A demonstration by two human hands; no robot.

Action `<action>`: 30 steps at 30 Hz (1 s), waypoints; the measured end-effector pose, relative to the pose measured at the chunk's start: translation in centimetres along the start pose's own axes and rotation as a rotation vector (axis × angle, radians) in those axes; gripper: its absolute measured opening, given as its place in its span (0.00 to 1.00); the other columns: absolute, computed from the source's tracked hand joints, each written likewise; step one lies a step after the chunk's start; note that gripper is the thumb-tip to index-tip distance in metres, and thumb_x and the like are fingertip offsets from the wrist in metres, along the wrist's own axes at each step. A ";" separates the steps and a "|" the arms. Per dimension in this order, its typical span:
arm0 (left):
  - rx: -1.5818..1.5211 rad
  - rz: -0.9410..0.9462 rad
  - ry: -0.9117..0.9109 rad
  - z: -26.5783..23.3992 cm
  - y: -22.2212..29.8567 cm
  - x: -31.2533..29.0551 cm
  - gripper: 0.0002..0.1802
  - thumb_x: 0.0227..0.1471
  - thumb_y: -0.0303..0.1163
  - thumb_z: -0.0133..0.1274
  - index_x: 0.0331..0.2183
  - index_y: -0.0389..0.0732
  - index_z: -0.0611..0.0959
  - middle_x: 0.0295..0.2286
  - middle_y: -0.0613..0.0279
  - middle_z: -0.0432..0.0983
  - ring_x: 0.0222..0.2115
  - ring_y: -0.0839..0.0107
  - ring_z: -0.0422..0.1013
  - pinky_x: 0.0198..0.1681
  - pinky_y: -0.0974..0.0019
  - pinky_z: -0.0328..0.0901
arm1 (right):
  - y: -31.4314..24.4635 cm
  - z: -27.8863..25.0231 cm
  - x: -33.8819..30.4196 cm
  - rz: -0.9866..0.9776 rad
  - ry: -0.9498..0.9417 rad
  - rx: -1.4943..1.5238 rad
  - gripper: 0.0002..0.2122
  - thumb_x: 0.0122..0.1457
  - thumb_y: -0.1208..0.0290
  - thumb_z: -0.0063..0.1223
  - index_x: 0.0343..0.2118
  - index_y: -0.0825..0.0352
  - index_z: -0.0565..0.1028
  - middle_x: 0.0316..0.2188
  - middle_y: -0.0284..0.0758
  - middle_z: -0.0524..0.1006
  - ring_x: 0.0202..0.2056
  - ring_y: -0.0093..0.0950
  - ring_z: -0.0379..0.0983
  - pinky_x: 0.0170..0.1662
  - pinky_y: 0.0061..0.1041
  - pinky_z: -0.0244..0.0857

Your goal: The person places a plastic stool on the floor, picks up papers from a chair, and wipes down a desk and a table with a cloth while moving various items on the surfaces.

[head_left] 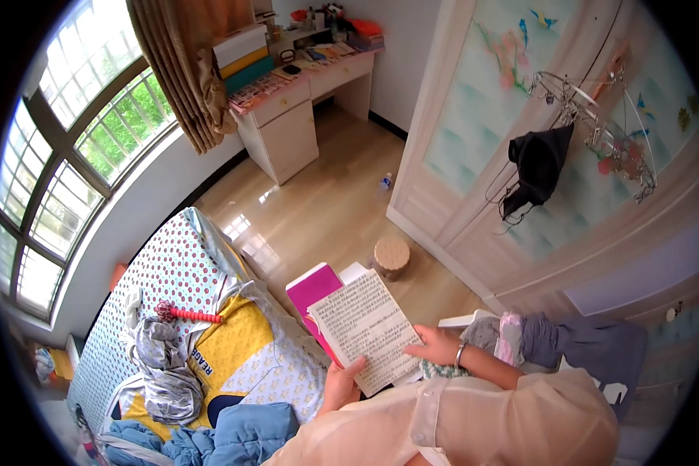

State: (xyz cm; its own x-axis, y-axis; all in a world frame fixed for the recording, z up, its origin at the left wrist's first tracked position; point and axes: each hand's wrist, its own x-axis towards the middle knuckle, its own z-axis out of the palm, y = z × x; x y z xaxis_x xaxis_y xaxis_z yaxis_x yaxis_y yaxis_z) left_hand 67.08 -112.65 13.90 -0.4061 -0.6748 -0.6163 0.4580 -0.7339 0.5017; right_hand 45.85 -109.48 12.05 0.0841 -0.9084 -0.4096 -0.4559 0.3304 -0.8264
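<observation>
In front of me is a book with a page of dense print facing up. My left hand grips its lower left edge, the thumb lying on the page. At the right edge my right hand has its fingers closed at the paper; some are hidden. A silver bracelet circles the right wrist. Beyond the book's far left side a magenta cover or box with a white edge sticks out. I cannot tell whether it is joined to the book. A pale green and white bunched cloth shows below the right wrist.
To the left, a bed carries a yellow cloth, grey clothing, a red-handled object and blue bedding. A round stool stands ahead. Clothes lie at right, near a wardrobe and hanging rack.
</observation>
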 end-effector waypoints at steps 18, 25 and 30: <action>0.020 0.221 0.035 13.8 11.9 16.6 0.16 0.42 0.18 0.44 0.38 0.36 0.69 0.35 0.58 0.69 0.35 0.67 0.66 0.39 0.64 0.61 | -4.9 -17.9 19.1 -0.165 -0.052 0.097 0.16 0.45 0.60 0.49 0.32 0.67 0.67 0.28 0.40 0.72 0.31 0.35 0.69 0.33 0.27 0.62; 0.008 0.246 0.082 18.3 17.7 24.6 0.17 0.41 0.18 0.44 0.38 0.37 0.69 0.35 0.58 0.68 0.36 0.67 0.65 0.39 0.63 0.61 | -5.3 -23.2 29.4 -0.185 -0.115 0.144 0.16 0.45 0.59 0.49 0.32 0.67 0.67 0.27 0.41 0.72 0.31 0.34 0.69 0.33 0.26 0.62; 0.020 0.271 0.130 19.9 22.9 30.2 0.16 0.41 0.18 0.44 0.37 0.36 0.68 0.35 0.56 0.68 0.35 0.65 0.66 0.39 0.61 0.62 | -10.0 -27.4 35.4 -0.102 -0.163 -0.026 0.14 0.47 0.66 0.49 0.34 0.70 0.66 0.26 0.36 0.73 0.28 0.19 0.69 0.32 0.19 0.62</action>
State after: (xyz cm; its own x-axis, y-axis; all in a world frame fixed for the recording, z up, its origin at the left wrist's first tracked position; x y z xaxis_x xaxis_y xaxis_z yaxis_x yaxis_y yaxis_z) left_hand 49.59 -151.38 18.85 -0.1657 -0.8314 -0.5304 0.5199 -0.5307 0.6694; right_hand 29.11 -151.96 16.40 0.2725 -0.8827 -0.3829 -0.4602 0.2299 -0.8575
